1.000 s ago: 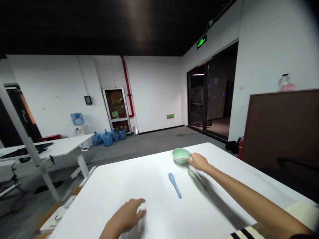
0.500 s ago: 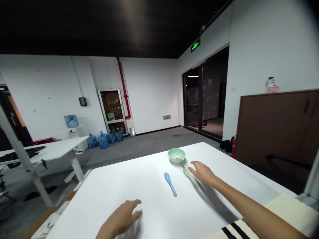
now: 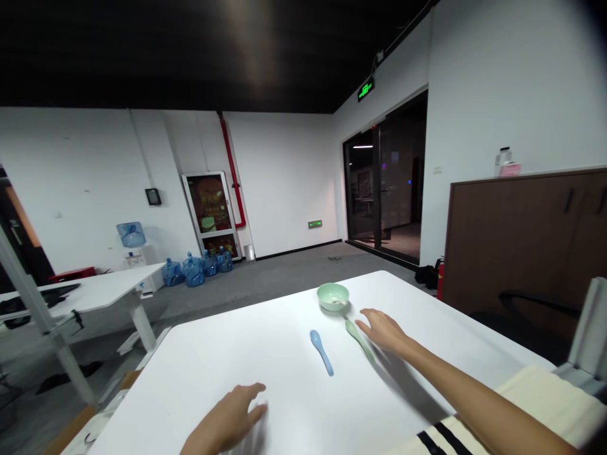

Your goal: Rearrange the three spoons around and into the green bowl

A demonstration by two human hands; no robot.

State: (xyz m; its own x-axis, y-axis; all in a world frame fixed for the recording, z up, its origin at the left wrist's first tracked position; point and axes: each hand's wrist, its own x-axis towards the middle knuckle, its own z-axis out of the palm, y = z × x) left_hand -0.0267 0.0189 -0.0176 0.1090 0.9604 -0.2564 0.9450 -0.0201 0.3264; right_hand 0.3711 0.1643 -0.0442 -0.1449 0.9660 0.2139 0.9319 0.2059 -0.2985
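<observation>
On the white table stands a pale green bowl near the far edge, with something small and light-coloured inside that I cannot make out. A green spoon lies just in front of the bowl. To its left rests a blue spoon. My right hand hovers beside the green spoon, fingers apart and holding nothing. At the lower left, my left hand is over the table with thumb and fingers spread, holding nothing; the blue spoon is the closest thing to it.
A cream cloth with black stripes lies at the table's right front, under my right forearm. A brown cabinet stands to the right. Beyond on the left are another white table and several blue water bottles.
The view has shifted slightly, so the room and table sit a little further left. Both hands keep nearly the same pose, and the bowl and spoons stay in place on the table.
</observation>
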